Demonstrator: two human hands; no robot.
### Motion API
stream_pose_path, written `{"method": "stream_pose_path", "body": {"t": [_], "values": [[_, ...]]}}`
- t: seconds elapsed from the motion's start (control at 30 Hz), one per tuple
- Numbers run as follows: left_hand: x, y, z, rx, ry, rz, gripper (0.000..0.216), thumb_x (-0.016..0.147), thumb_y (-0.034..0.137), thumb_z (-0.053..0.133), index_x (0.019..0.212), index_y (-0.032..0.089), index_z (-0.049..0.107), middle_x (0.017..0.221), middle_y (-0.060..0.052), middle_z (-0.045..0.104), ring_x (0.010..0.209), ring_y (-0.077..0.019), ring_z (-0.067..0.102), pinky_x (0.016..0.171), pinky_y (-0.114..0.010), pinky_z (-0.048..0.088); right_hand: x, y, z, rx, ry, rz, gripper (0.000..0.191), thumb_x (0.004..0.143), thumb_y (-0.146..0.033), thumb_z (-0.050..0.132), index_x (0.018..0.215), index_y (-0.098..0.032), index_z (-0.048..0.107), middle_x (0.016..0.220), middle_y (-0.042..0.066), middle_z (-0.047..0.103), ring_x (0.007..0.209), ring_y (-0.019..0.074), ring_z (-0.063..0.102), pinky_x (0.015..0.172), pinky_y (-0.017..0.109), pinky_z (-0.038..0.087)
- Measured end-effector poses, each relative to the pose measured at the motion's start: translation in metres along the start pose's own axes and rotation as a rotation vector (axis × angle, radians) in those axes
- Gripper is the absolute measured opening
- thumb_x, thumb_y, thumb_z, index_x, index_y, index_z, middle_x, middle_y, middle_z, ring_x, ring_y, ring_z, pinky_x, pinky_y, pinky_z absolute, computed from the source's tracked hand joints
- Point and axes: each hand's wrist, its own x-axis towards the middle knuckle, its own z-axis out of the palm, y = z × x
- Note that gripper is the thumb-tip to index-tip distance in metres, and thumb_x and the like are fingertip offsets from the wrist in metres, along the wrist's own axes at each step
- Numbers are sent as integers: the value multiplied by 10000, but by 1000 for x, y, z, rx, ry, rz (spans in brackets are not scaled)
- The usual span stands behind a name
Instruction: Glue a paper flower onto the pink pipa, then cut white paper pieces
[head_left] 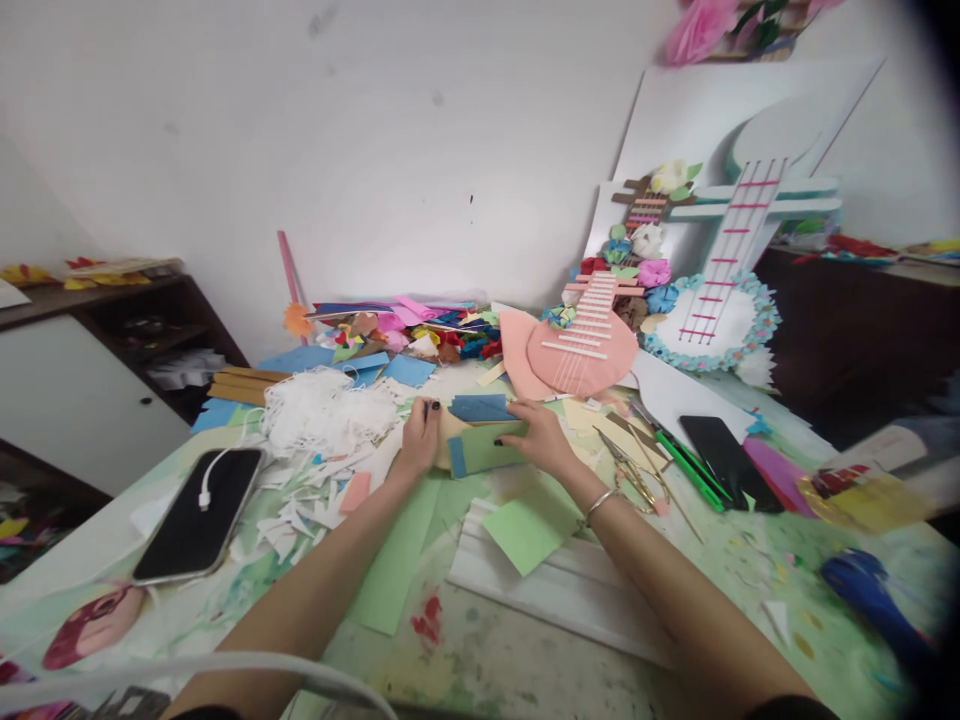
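Towards the near edge of the table (pixel 442 665), a light green square (pixel 529 530) rests loose across white strips (pixel 555 605); the bracelet (pixel 600 503) on the right arm could catch the square and drag it off.

Around the middle of the table, the right hand's (pixel 541 438) fingers pinch a green piece (pixel 487 445) with a blue end; squeezing too hard could crease it, if it is paper as it seems. The left hand's (pixel 421 438) fingers curl beside a cream piece (pixel 448 432); I cannot tell whether they grip it. With no firm hold, it might slip out of line.

Right of the pieces, scissors (pixel 625 465) lie near the wrist, where a sideways swing could knock them. Towards the left edge, tangled white string (pixel 322 410) could snag fingers.

Near the far edge, a jolt might topple the pink guitar (pixel 585 350).
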Motion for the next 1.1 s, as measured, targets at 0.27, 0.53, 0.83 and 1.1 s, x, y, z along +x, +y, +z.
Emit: {"method": "stream_pose_path", "body": {"t": [0.27, 0.53, 0.83, 1.1], "values": [[-13, 0, 18, -145, 2, 74, 357, 881, 554, 402, 1008, 220, 384, 979, -54, 510, 845, -165, 557, 734, -292, 459, -7, -1, -3, -88, -4, -58, 432, 658, -227, 779, 1067, -172, 652, 1099, 134, 636, 1032, 295, 587, 896, 450, 475], [-9, 64, 23, 511, -90, 580, 361, 774, 374, 610, 1066, 171, 543, 1124, -139, 539, 1064, -276, 502, 918, -409, 390, -11, -17, -4, -244, -70, -175, 340, 738, -199, 690, 1067, -139, 628, 1123, 160, 608, 1026, 278, 567, 892, 423, 480], [13, 47, 10, 401, 18, 92, 216, 802, 304, 498, 642, 193, 591, 628, -4, 602, 655, -166, 548, 653, -272, 382, -19, -12, -8, -230, -120, -33, 536, 747, -249, 695, 1256, -168, 545, 1117, 134, 617, 1043, 273, 566, 889, 418, 479], [9, 23, -14, 248, 41, 55, 329, 846, 383, 483, 604, 193, 600, 551, 17, 577, 583, -152, 516, 595, -255, 392, -12, -12, 4, -96, -23, 80, 161, 699, -140, 705, 848, -189, 670, 821, 59, 650, 815, 229, 595, 741, 353, 468]]}}
